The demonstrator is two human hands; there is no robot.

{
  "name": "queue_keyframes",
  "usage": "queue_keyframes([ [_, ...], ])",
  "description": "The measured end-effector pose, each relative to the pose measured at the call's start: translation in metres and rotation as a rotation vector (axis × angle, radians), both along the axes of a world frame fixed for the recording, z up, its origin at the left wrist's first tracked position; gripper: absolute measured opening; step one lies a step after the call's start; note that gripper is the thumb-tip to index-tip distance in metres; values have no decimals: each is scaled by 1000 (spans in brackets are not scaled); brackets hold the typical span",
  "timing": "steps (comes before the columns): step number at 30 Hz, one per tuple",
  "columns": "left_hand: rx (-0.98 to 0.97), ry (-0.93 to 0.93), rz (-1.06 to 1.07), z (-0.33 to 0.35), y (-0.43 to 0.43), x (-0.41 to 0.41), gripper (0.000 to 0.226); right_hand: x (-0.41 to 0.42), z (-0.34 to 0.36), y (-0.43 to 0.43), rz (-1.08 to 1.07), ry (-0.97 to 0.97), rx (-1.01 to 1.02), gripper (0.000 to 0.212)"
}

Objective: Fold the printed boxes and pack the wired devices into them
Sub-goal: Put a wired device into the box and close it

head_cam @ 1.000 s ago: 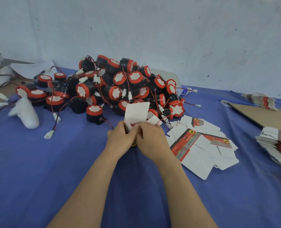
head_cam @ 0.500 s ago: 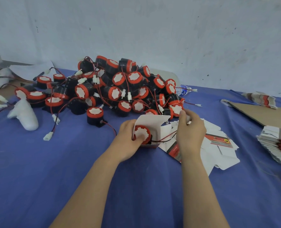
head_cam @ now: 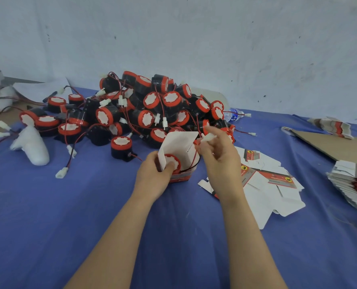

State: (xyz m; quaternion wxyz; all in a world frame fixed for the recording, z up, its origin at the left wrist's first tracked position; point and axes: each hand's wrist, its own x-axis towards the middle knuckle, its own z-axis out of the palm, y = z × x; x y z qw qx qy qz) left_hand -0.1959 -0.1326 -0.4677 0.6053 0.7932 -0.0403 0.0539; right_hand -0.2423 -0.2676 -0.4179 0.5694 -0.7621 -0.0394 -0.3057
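Observation:
My left hand (head_cam: pixel 152 178) grips an opened printed box (head_cam: pixel 180 147) with white flaps and a red base. A round black device with a red rim (head_cam: pixel 172 162) sits in the box mouth under my thumb. My right hand (head_cam: pixel 219 161) pinches the device's white connector (head_cam: pixel 208 137) above the box; its red and black wire loops down to the box. A big pile of the same wired devices (head_cam: pixel 148 109) lies just behind. Flat unfolded boxes (head_cam: pixel 271 184) lie to the right of my hands.
A white foam piece (head_cam: pixel 32 146) lies at the left on the blue cloth (head_cam: pixel 69 226). A stack of flat boxes (head_cam: pixel 355 184) sits at the right edge beside a cardboard sheet (head_cam: pixel 336 147). A plastic bottle (head_cam: pixel 232 113) lies behind the pile. The wall stands close behind.
The box went from being folded with both hands to holding a device. My right hand has lifted the wire's connector up and back toward the box.

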Motion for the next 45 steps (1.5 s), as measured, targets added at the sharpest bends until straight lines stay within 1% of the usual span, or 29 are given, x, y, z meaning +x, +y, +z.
queue_keyframes([
  [2,15,1,50,0,0,0,24,-2,0,3,-17,-30,-2,25],
  [5,29,-17,105,1,0,-1,29,-4,5,5,27,-66,59,18],
  [10,106,-97,150,0,-2,-3,33,-4,3,22,277,8,-4,18],
  [11,122,-107,143,1,-3,-4,32,-3,1,26,289,10,8,20],
  [12,134,-114,127,1,-3,-4,32,-1,-1,28,262,-4,34,22],
  [14,130,-126,75,2,-4,-4,32,5,-4,24,102,-37,98,19],
  [16,78,-103,43,3,-3,-4,32,9,-10,14,-72,-8,144,11],
  [17,43,-70,31,4,-3,-4,31,10,-14,9,-127,22,140,11],
  [18,14,-32,19,4,-3,-4,31,12,-18,7,-164,42,110,10],
  [20,-15,15,-2,3,-4,-4,30,16,-26,6,-227,49,-14,10],
  [24,-27,8,19,-1,-4,-4,30,21,-33,5,-351,112,-307,11],
  [26,-19,-11,37,-2,-4,-2,30,19,-34,4,-357,190,-375,8],
  [29,-6,-22,47,-3,-4,-2,30,19,-33,6,-327,278,-485,13],
  [33,48,-72,42,-1,-4,-5,30,18,-27,6,-268,363,-547,19],
  [36,133,-135,17,1,-4,-6,36,14,-19,-1,-197,428,-554,23],
  [38,175,-189,4,3,-5,-7,41,13,-14,-5,-197,451,-632,22],
  [41,192,-233,-11,4,-5,-8,45,11,-10,-7,-199,459,-749,24],
  [45,180,-258,-20,3,-5,-8,46,11,-7,-2,-193,491,-760,29],
])
